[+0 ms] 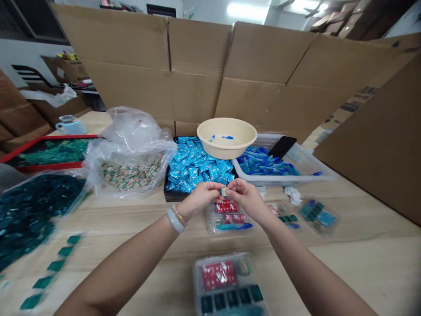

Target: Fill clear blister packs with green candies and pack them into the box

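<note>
Above a clear plastic compartmented tray [211, 223] on the pale wood-grained worktop [115, 224], a small, flat, squarish piece banded in green and cream [224, 192] is pinched in the grip of both hands, the left hand [201, 197] and right hand [247, 198] meeting fingertip to fingertip. Glossy red patterned packets [226, 206] fill tray compartments; beyond lie shiny blue square packets [194, 162] and a crinkled translucent plastic bag [133, 127].

A small, pale piece [224, 192] — green along one side, partly hidden — pinched between the fingers [213, 186].
</note>
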### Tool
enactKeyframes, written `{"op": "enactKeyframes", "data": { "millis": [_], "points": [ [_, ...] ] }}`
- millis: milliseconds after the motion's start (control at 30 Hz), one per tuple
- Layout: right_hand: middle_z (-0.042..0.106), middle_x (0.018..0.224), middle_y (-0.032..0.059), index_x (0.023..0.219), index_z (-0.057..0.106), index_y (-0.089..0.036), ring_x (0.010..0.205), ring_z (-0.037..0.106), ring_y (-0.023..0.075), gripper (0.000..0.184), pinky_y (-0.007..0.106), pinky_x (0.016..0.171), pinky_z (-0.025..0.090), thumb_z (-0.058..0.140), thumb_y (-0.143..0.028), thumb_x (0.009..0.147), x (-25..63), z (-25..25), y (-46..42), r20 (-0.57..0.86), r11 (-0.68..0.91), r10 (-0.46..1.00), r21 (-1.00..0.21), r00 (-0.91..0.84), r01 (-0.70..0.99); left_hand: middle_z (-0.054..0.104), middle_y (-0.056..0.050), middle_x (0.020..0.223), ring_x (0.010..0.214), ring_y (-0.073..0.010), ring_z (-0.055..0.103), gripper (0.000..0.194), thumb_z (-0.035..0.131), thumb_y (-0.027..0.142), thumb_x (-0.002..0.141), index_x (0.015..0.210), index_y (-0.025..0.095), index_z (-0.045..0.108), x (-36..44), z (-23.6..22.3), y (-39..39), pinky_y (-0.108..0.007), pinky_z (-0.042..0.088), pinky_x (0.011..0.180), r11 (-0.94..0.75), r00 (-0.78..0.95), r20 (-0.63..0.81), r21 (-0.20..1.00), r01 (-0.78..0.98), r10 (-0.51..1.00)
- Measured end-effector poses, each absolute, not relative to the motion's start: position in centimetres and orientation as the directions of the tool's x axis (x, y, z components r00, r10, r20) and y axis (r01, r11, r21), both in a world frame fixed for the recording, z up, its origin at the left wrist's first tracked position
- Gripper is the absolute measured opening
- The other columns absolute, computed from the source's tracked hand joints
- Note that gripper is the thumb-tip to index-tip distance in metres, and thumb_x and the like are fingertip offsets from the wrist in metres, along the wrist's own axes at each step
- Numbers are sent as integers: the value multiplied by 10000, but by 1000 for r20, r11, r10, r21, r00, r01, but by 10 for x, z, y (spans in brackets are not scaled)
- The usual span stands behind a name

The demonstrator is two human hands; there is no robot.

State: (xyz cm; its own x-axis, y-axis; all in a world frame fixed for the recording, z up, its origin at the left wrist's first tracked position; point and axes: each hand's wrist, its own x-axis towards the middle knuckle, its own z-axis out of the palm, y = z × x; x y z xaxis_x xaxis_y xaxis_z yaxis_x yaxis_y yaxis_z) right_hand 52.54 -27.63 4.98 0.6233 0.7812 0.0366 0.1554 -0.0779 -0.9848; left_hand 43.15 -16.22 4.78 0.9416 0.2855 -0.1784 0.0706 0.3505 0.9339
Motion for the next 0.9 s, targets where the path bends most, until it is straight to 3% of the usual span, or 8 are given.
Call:
{"op": "enactKeyframes", "data": {
  "millis": [133,267,367,533,633,733,800,900],
  "points": [
    [500,525,-52,665,492,-185,443,424,79,252,222,429,339,643,-372,589,532,55,-288,28,-92,762,-984,647,151,613,-33,655,537,-66,517,176,618,218,634,758,94,635,441,50,-171,-189,414,543,323,961,-141,944,59,237],
    [512,531,-47,664,526,-170,438,422,68,237,213,427,333,647,-358,586,544,61,-300,-20,-125,740,-986,672,108,560,2,546,478,-55,469,142,590,212,651,720,92,625,454,52,-180,-172,372,479,126,948,-67,992,29,310],
    [528,521,-47,659,528,-169,435,443,68,246,209,432,341,662,-354,568,555,62,-312,-101,-149,755,-989,647,19,548,9,552,479,-54,458,113,564,180,665,727,98,610,467,47,-190,-166,360,464,-23,960,-9,1000,16,279],
    [536,524,-39,650,529,-163,448,451,75,260,218,457,339,676,-347,539,569,51,-333,-136,-194,754,-981,643,20,553,18,629,535,-82,504,301,550,123,665,961,125,497,486,28,-210,-189,398,509,-232,940,90,973,-12,328],
    [500,492,-47,603,519,-165,449,422,79,204,231,474,332,636,-329,569,575,35,-340,-78,-217,739,-968,669,128,581,-28,775,725,-140,542,311,539,147,693,999,153,482,487,19,-215,-266,431,670,-535,928,229,844,-38,295],
    [495,515,-38,580,515,-170,496,440,101,130,255,528,353,582,-281,597,580,13,-342,27,-238,709,-931,704,275,553,-70,964,942,-194,476,269,486,131,729,994,171,510,481,12,-214,-338,374,831,-810,924,335,584,-51,183],
    [508,568,-17,582,526,-170,554,460,123,95,270,567,364,556,-255,614,581,-2,-341,104,-262,696,-884,710,387,542,-73,996,973,-207,446,291,442,100,739,1012,173,510,476,6,-212,-354,358,842,-892,939,321,451,-36,125],
    [502,634,6,610,550,-171,611,466,143,85,281,597,371,533,-245,649,581,-18,-341,210,-296,675,-801,707,521,535,-66,1012,967,-201,438,321,404,91,755,1051,180,488,473,-3,-211,-345,361,822,-927,954,286,373,-21,94]
  ]
}}
